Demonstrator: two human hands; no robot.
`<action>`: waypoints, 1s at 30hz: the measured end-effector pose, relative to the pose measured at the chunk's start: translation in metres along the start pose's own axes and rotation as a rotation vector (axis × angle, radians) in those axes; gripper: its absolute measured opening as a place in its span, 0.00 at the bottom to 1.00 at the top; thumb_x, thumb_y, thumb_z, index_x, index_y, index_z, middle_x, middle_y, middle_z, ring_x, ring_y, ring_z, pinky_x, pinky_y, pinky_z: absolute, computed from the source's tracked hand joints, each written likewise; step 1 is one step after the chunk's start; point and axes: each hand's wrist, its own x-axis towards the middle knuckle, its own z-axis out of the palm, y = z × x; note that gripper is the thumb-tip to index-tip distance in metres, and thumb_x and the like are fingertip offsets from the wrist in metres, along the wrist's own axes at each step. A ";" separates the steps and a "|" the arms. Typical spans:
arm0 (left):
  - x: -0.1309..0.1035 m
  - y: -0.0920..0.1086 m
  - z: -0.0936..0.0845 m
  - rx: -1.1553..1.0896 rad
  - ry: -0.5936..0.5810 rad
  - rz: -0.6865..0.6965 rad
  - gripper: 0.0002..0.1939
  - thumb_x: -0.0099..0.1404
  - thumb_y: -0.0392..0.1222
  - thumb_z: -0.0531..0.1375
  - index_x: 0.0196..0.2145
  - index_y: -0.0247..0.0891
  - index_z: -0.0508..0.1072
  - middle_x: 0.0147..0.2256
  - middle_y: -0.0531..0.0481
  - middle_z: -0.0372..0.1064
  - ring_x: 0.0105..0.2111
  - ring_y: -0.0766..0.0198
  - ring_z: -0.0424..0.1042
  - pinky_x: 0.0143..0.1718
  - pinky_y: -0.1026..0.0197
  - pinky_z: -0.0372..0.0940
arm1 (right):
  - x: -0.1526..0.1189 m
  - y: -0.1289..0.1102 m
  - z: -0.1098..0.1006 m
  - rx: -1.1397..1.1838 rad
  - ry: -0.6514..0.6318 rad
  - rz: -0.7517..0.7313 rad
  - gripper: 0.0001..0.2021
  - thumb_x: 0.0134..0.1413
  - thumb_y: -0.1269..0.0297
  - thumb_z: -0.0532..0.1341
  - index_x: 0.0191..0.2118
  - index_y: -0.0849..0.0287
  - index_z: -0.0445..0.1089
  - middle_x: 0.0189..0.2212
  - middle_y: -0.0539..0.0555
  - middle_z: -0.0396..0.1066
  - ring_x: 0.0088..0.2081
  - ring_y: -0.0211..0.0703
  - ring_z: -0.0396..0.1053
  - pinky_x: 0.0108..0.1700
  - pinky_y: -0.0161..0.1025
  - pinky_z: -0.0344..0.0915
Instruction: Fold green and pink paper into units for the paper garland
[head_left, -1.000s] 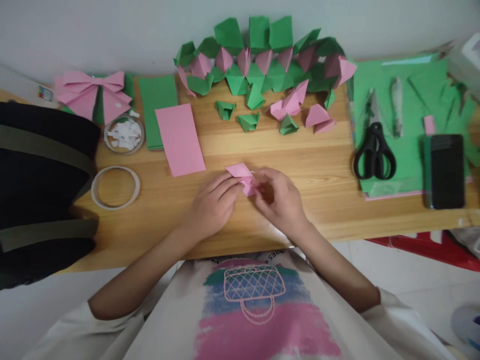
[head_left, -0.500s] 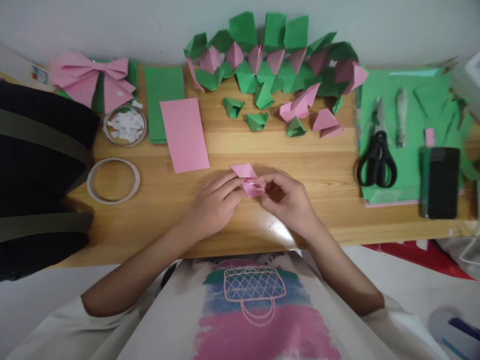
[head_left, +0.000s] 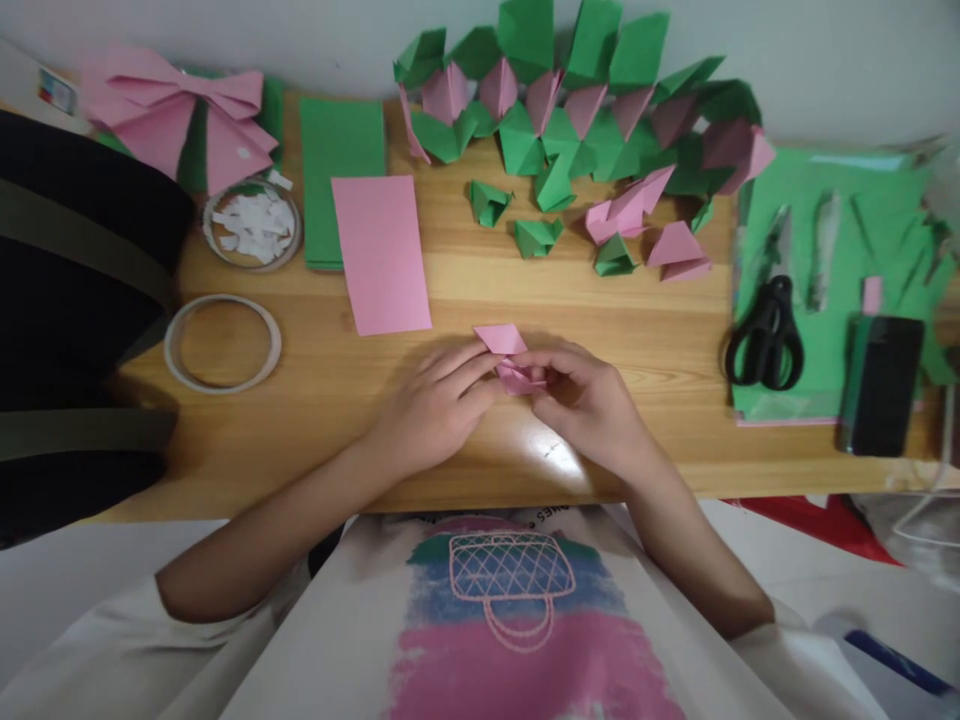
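Observation:
A small folded piece of pink paper (head_left: 504, 338) lies on the wooden table between my two hands. My left hand (head_left: 439, 405) comes from the left, its fingers resting on the paper's left side. From the right, my right hand (head_left: 589, 400) pinches the lower part of the paper between thumb and fingers. Parts of the folds are hidden behind the fingertips. Beyond the hands, a flat pink paper sheet (head_left: 386, 260) overlaps a stack of green paper (head_left: 341, 140).
Folded green pieces (head_left: 491, 204) and a pink-and-green paper row (head_left: 540, 100) stand at the back. Black-handled scissors (head_left: 766, 335) and a phone (head_left: 885, 385) lie at the right. To the left are a tape roll (head_left: 171, 345), a round container of white scraps (head_left: 259, 222) and a pink bow (head_left: 187, 90).
The camera view has shifted and tilted slightly. My right fingers have moved a little over the folded pink paper, covering the white spot that showed. Both hands stay at the paper.

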 end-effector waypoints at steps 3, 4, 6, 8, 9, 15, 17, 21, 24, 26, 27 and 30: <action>0.000 0.000 0.000 0.009 0.011 0.002 0.14 0.69 0.32 0.50 0.46 0.35 0.75 0.51 0.42 0.74 0.55 0.52 0.68 0.53 0.48 0.68 | 0.002 -0.002 0.000 -0.016 -0.008 -0.020 0.15 0.46 0.76 0.58 0.39 0.57 0.74 0.28 0.50 0.67 0.31 0.40 0.65 0.37 0.40 0.63; 0.001 0.000 0.000 0.008 0.009 0.002 0.14 0.69 0.32 0.50 0.45 0.35 0.75 0.51 0.42 0.73 0.55 0.52 0.68 0.53 0.48 0.68 | 0.003 -0.002 0.000 -0.017 -0.011 -0.021 0.14 0.46 0.76 0.58 0.39 0.56 0.74 0.27 0.50 0.66 0.31 0.40 0.64 0.36 0.40 0.63; 0.001 0.001 -0.001 0.001 -0.006 -0.002 0.14 0.70 0.32 0.50 0.45 0.35 0.75 0.51 0.41 0.73 0.55 0.52 0.68 0.53 0.48 0.67 | 0.003 -0.002 0.000 -0.011 -0.013 -0.015 0.14 0.47 0.76 0.58 0.39 0.56 0.74 0.27 0.49 0.66 0.31 0.40 0.64 0.36 0.40 0.63; 0.001 0.000 -0.001 -0.008 -0.016 -0.009 0.14 0.70 0.32 0.50 0.45 0.35 0.75 0.52 0.41 0.73 0.56 0.53 0.67 0.53 0.48 0.67 | 0.003 -0.002 0.000 0.005 -0.016 0.001 0.13 0.47 0.75 0.58 0.39 0.56 0.74 0.27 0.49 0.65 0.31 0.39 0.64 0.36 0.39 0.63; 0.000 0.000 -0.001 -0.013 -0.020 -0.011 0.15 0.70 0.32 0.50 0.45 0.35 0.75 0.52 0.41 0.73 0.56 0.52 0.67 0.53 0.47 0.67 | 0.003 -0.002 0.000 0.017 -0.015 0.007 0.13 0.48 0.75 0.58 0.39 0.55 0.74 0.27 0.49 0.65 0.31 0.39 0.63 0.36 0.39 0.63; 0.000 0.000 0.000 -0.031 -0.035 -0.015 0.15 0.70 0.32 0.49 0.46 0.35 0.74 0.53 0.41 0.72 0.57 0.52 0.66 0.53 0.47 0.67 | 0.002 -0.002 0.000 0.078 -0.017 0.029 0.11 0.49 0.74 0.59 0.38 0.55 0.74 0.27 0.48 0.65 0.31 0.38 0.63 0.34 0.38 0.62; 0.000 0.000 0.000 -0.028 -0.028 -0.011 0.15 0.70 0.32 0.50 0.46 0.35 0.74 0.52 0.40 0.72 0.56 0.51 0.67 0.52 0.47 0.67 | 0.003 -0.003 0.001 0.068 -0.009 0.031 0.09 0.51 0.72 0.59 0.38 0.56 0.74 0.26 0.48 0.64 0.30 0.38 0.62 0.33 0.38 0.61; 0.001 0.000 -0.001 -0.020 -0.021 -0.005 0.15 0.70 0.32 0.50 0.46 0.34 0.75 0.52 0.40 0.73 0.56 0.50 0.68 0.51 0.46 0.68 | 0.005 -0.003 0.002 0.043 -0.002 0.018 0.06 0.54 0.69 0.59 0.36 0.57 0.74 0.25 0.49 0.63 0.29 0.38 0.61 0.32 0.37 0.60; 0.001 0.000 -0.002 -0.004 -0.022 -0.004 0.14 0.70 0.32 0.50 0.46 0.35 0.74 0.51 0.40 0.73 0.56 0.51 0.68 0.51 0.47 0.69 | 0.005 -0.003 0.001 0.040 -0.006 0.014 0.06 0.53 0.70 0.60 0.36 0.57 0.73 0.25 0.48 0.63 0.29 0.37 0.61 0.32 0.38 0.60; 0.001 0.000 -0.002 0.007 -0.014 0.000 0.14 0.70 0.32 0.50 0.46 0.35 0.74 0.51 0.41 0.74 0.55 0.51 0.69 0.50 0.47 0.70 | 0.004 -0.003 0.001 0.056 -0.010 0.019 0.08 0.52 0.71 0.59 0.37 0.57 0.73 0.26 0.48 0.63 0.30 0.37 0.61 0.33 0.38 0.60; 0.002 0.001 -0.003 0.013 -0.013 0.002 0.14 0.70 0.32 0.50 0.46 0.35 0.75 0.51 0.41 0.74 0.55 0.51 0.69 0.50 0.47 0.70 | 0.004 -0.003 0.001 0.065 -0.013 0.020 0.08 0.52 0.72 0.59 0.38 0.57 0.73 0.26 0.48 0.63 0.30 0.37 0.61 0.33 0.38 0.60; 0.003 0.003 -0.006 0.026 -0.015 0.012 0.15 0.71 0.32 0.49 0.45 0.33 0.75 0.51 0.41 0.74 0.55 0.49 0.70 0.50 0.47 0.70 | 0.003 -0.001 0.002 0.102 -0.026 0.020 0.10 0.51 0.73 0.58 0.38 0.58 0.74 0.27 0.49 0.64 0.31 0.38 0.62 0.33 0.37 0.60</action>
